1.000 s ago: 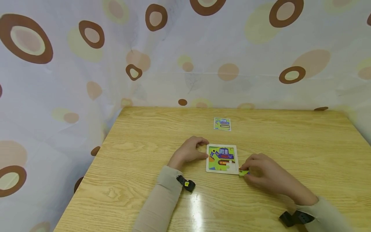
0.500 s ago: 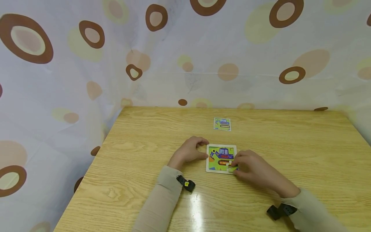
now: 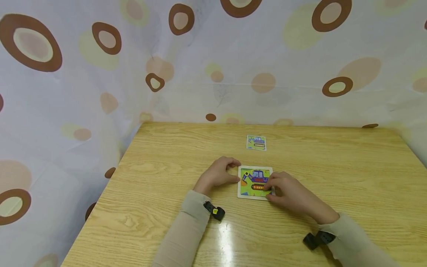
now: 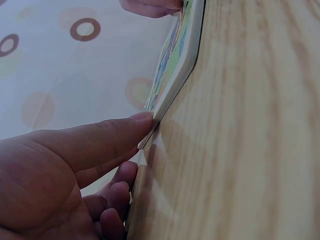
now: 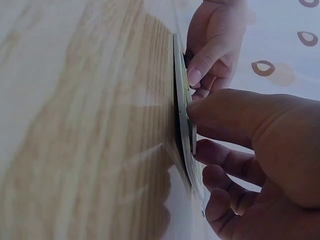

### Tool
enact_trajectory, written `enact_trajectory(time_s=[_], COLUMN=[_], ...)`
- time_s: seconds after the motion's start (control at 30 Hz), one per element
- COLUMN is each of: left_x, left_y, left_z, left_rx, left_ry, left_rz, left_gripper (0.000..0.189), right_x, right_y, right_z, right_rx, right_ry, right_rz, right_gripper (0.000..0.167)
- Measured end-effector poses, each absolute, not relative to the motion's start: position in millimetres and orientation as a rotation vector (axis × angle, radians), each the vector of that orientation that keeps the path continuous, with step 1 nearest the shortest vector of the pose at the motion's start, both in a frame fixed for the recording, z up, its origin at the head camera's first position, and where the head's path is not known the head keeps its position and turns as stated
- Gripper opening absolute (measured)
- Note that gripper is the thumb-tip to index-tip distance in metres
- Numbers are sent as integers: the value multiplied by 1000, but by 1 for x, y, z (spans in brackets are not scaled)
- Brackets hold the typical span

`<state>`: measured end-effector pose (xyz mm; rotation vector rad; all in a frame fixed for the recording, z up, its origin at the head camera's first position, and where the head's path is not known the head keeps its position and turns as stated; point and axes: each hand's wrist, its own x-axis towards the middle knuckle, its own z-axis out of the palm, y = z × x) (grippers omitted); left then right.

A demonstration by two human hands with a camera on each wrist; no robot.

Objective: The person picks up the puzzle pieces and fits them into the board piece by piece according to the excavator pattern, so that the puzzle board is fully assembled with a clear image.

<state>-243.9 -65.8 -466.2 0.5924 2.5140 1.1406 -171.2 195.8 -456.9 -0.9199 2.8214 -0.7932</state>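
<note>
A square picture puzzle in a white tray (image 3: 251, 197) lies on the table, showing a blue and red excavator on green. At its left edge my left hand (image 3: 218, 173) touches the rim with thumb and index finger; in the left wrist view the thumb (image 4: 112, 140) lies straight against the side. Over the tray's lower right corner, my right hand (image 3: 293, 194) pinches a thin puzzle piece (image 5: 194, 140) between thumb and fingers. That piece sits slightly proud of the tray in the right wrist view. My right fingers cover most of it from above.
A small card (image 3: 256, 142) with the same excavator picture lies beyond the tray. The wooden table (image 3: 160, 167) meets a wall covering (image 3: 213, 74) patterned with ovals. Each wrist wears a black camera strap, the left one (image 3: 215, 211) near the tray's front.
My right hand has moved left from beside the tray to its lower right corner, bringing the puzzle piece over the gap there. My left hand has stayed at the left edge.
</note>
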Motion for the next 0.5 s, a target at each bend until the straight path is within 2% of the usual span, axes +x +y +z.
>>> enact_trajectory(time_s=[0.5], left_x=[-241], left_y=[-65], left_z=[-462], left_rx=[577], left_ry=[2500], left_rz=[1150], left_gripper=[47], right_x=[-172], right_y=[199], right_z=[-453], right_rx=[-910], right_ry=[2730], right_rz=[-832], right_gripper=[16])
